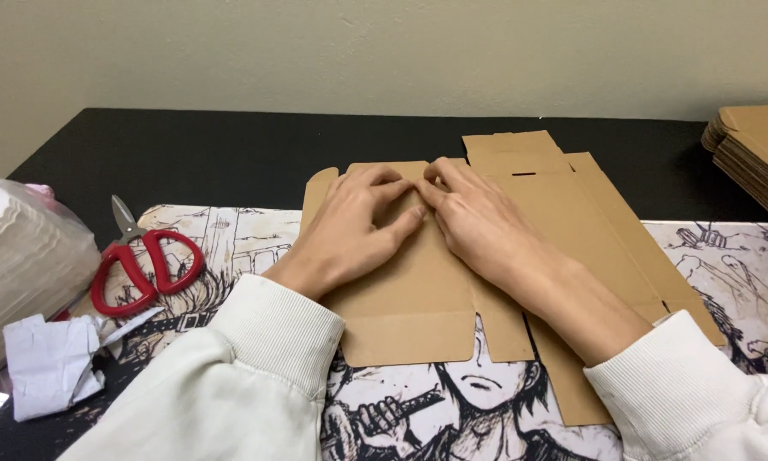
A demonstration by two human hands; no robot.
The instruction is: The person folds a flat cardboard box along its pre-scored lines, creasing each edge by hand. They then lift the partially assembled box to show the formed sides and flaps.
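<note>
Lying flat, cardboard box blank [418,282], under left hand [354,229], right hand [478,224]

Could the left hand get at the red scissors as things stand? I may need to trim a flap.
Probably yes. The red scissors lie uncovered on the mat, to the left of the left hand, which rests flat on the cardboard sheet; nothing lies between them.
</note>
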